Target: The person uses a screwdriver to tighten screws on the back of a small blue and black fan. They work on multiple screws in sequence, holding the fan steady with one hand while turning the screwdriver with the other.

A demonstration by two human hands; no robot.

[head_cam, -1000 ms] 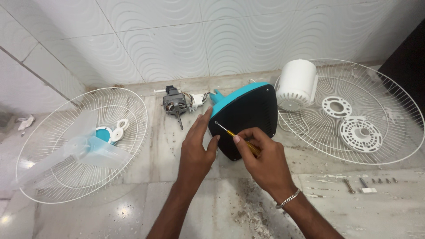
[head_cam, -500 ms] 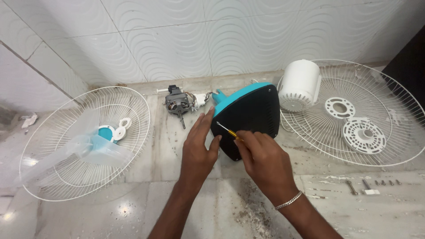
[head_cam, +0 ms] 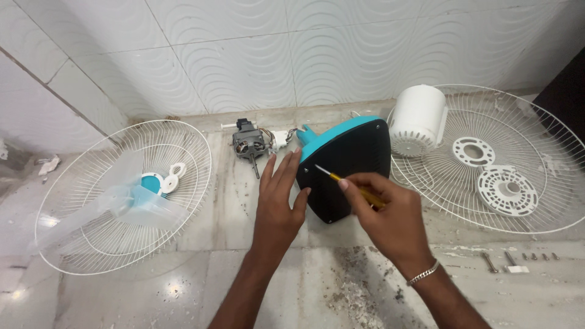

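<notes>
Both hands on the black fan base (head_cam: 353, 173), my landmark. Right hand (head_cam: 390, 222) pinches a yellow screwdriver (head_cam: 348, 186), tip touching the base's face. Left hand (head_cam: 279, 204) lies flat, fingers spread, against its left edge, gripping nothing. Base stands tilted on the marble floor (head_cam: 244, 268). Screws (head_cam: 518, 261) near right; motor (head_cam: 250, 145) behind-left; white motor cover (head_cam: 417, 120) behind-right.
</notes>
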